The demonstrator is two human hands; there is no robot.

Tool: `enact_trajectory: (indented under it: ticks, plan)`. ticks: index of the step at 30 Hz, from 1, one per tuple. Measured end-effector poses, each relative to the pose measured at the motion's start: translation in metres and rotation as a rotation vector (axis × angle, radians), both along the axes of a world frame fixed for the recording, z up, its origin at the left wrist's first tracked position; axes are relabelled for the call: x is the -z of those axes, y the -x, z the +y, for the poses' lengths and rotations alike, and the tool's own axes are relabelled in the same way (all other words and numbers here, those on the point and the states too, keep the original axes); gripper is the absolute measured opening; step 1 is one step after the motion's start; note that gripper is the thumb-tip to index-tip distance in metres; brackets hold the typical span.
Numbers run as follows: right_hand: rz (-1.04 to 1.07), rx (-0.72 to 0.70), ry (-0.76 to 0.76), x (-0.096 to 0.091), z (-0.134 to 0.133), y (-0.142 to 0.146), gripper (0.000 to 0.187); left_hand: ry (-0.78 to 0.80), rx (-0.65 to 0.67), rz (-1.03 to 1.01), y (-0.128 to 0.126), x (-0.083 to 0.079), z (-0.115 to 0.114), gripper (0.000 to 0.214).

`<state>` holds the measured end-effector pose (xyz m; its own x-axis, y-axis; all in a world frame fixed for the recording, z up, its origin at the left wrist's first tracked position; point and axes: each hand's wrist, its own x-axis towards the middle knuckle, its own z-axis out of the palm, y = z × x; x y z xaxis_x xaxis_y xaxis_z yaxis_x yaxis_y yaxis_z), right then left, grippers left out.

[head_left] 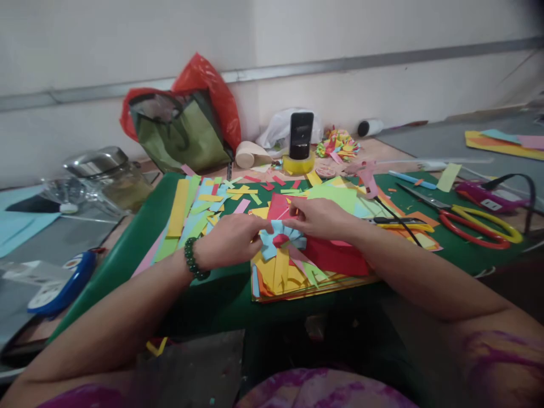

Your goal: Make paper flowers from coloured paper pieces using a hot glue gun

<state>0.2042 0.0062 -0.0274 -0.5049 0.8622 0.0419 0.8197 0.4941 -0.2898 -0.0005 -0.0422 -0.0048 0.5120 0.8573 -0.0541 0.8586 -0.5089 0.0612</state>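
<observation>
Flower of light-blue paper with a red centre (pixel 280 241) lies between the two grips, over a stack of yellow and red paper sheets (pixel 340 259). The left grip (pixel 232 239) has its fingertips at the left petals; the right grip (pixel 325 218) has fingers curled at the upper-right petals. Whether either is clamped on the paper, I cannot tell. Beyond the right grip sits a pink glue gun (pixel 368 180); farther right, red-and-yellow-handled metal scissors (pixel 447 208) rest on the green surface (pixel 127 243).
</observation>
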Motion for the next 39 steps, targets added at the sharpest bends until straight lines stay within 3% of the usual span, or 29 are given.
enact_trajectory:
  ticks: [3,6,10,13,16,20,26,28,34,39]
  plan:
    - [0.067,-0.053,-0.159,0.004,-0.001,0.003,0.026,-0.037,-0.124,-0.057,0.003,0.000,0.011,0.034]
    - [0.060,-0.180,-0.271,0.011,0.002,0.006,0.029,-0.014,-0.162,-0.116,0.004,0.004,0.021,0.040]
    - [0.076,-0.211,-0.213,0.020,0.009,0.008,0.030,0.119,-0.195,-0.197,-0.001,0.017,0.033,0.041]
    - [0.222,-0.218,-0.190,0.023,0.015,0.007,0.027,0.215,-0.177,-0.261,-0.006,0.026,0.039,0.024]
    - [0.375,-0.221,-0.174,0.021,0.021,0.003,0.029,0.267,-0.182,-0.351,-0.008,0.028,0.042,0.021]
    - [0.615,-0.193,-0.018,0.018,0.031,-0.004,0.035,0.275,-0.199,-0.524,-0.006,0.014,0.043,0.014]
    - [0.898,-0.156,0.436,0.014,0.034,-0.004,0.063,0.233,-0.196,-0.847,-0.011,-0.015,0.047,0.014]
    - [0.999,-0.163,0.485,0.011,0.032,-0.001,0.060,0.203,-0.193,-0.965,-0.016,-0.017,0.050,0.017]
    - [1.265,-0.016,0.359,0.006,0.033,0.002,0.046,0.269,-0.213,-1.256,-0.026,-0.001,0.058,0.049]
    - [1.258,0.012,0.205,0.007,0.036,0.003,0.051,0.443,-0.242,-1.329,-0.028,0.011,0.054,0.045]
